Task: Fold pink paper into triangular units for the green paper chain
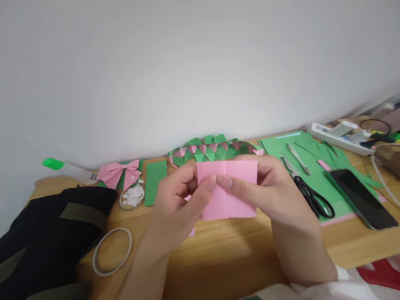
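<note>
A pink sheet of paper with a vertical crease down its middle is raised above the wooden table. My left hand grips its left side, thumb on the front and the other fingers behind. On the other side my right hand pinches it the same way. Both thumb tips nearly meet close to the crease. Beyond the paper stands a folded green and pink paper piece, partly hidden by my hands. A green paper rectangle lies left of my left hand.
Left are a pink paper bow, white scraps, a tape roll and dark cloth. Right are scissors, a utility knife, green paper, a phone and a power strip. A wall rises behind.
</note>
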Demonstrator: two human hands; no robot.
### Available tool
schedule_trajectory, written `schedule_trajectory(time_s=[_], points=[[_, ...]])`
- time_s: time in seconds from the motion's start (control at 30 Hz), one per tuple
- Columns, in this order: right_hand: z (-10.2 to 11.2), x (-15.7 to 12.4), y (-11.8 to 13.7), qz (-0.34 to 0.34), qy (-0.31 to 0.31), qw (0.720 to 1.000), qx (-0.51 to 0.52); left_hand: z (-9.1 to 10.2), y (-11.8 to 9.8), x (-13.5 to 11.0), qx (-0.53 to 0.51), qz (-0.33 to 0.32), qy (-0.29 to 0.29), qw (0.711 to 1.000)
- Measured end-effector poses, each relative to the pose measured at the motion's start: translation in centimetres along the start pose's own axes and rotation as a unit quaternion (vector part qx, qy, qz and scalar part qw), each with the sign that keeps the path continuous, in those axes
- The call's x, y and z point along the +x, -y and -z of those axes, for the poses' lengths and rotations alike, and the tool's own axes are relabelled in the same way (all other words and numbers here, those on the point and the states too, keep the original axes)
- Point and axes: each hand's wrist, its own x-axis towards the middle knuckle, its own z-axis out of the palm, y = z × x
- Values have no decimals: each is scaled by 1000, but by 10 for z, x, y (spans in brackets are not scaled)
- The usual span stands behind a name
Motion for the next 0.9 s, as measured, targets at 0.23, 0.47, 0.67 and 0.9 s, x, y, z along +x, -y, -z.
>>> schedule_trajectory(time_s=[0.23, 0.47, 0.67, 0.9], points=[[4, 4, -2, 21, 3, 999, -45, 1, 3, 1, 16, -26, -9, 999], [7, 2, -2, 64, -32, 991, -113, -4, -3, 2, -33, 10, -115, 993], [10, 0, 2, 60, 54, 976, -201, -4, -2, 2, -30, -1, -120, 992], [11, -1, 1, 39, 21, 993, -111, -6, -6, 0, -27, -2, -115, 993]])
